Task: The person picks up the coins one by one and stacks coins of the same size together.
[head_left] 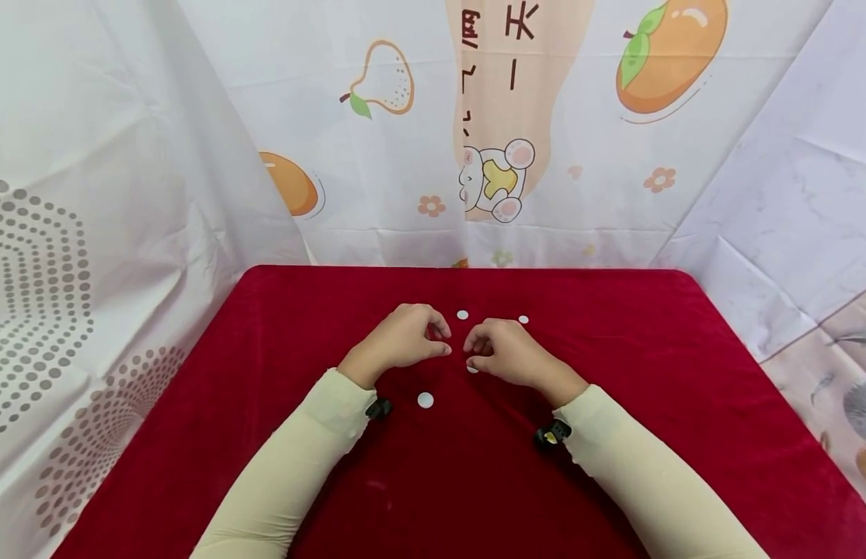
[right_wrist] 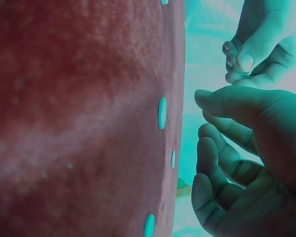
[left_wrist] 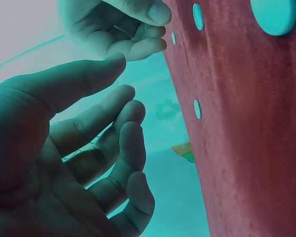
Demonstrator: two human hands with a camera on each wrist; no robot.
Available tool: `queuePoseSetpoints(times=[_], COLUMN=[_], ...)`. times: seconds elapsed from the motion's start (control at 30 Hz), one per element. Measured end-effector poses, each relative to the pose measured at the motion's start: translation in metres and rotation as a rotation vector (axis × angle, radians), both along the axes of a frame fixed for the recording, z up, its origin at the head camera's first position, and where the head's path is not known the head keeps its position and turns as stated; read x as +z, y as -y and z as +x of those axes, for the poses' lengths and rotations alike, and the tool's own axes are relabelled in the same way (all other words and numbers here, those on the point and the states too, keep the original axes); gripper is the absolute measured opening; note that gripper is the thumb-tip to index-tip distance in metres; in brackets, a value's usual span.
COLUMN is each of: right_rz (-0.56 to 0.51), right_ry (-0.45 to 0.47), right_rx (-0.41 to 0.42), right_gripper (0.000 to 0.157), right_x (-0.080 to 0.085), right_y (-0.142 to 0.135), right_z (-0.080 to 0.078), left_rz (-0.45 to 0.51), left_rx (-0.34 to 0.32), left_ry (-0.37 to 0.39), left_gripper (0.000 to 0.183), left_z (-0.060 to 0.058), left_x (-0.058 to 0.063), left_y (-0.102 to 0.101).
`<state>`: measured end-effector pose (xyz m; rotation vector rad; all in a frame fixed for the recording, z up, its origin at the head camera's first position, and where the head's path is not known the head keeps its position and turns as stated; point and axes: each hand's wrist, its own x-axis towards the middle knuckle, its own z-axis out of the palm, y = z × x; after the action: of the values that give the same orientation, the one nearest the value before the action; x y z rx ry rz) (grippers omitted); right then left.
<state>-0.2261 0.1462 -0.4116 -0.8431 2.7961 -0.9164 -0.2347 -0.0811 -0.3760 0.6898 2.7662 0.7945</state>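
- White fabric curtain printed with fruit (head_left: pixel 391 171): hangs behind the cloth.
- Deep-red velvety cloth (head_left: pixel 579 295): lies beneath both hands.
- Left hand (head_left: pixel 408 337): raised above the cloth; fingers loosely bent, thumb apart, holding nothing.
- Right hand (head_left: pixel 511 351): faces the left, similarly half-open and holding nothing.
- Four flat, round white discs (head_left: pixel 425 400): on the cloth; one near the left wrist, one partly hidden by the right thumb, two beyond the hands.
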Motion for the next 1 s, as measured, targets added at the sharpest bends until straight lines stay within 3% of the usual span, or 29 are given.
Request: queuePoseSetpoints(times=[0.3,0.53,1.0], right_rz=[0.018,0.039,0.081], right_ry=[0.025,0.027,0.052], right_rx=[-0.013,-0.033,-0.053], right_gripper=[0.012,0.014,0.019], right_x=[-0.006,-0.011,-0.015], right_y=[0.0,-0.003,-0.006], right_z=[-0.002,-0.005,-0.008], left_rz=[-0.057,-0.06,-0.078], left_rx=[-0.007,-0.064,-0.135], left_ry=[0.084,0.122,0.169], left_gripper=[0.02,0.02,0.028], left_z=[0.006,0.012,0.02], left_x=[-0.009,-0.021,-0.029], left_y=[0.016,0.029,0.034])
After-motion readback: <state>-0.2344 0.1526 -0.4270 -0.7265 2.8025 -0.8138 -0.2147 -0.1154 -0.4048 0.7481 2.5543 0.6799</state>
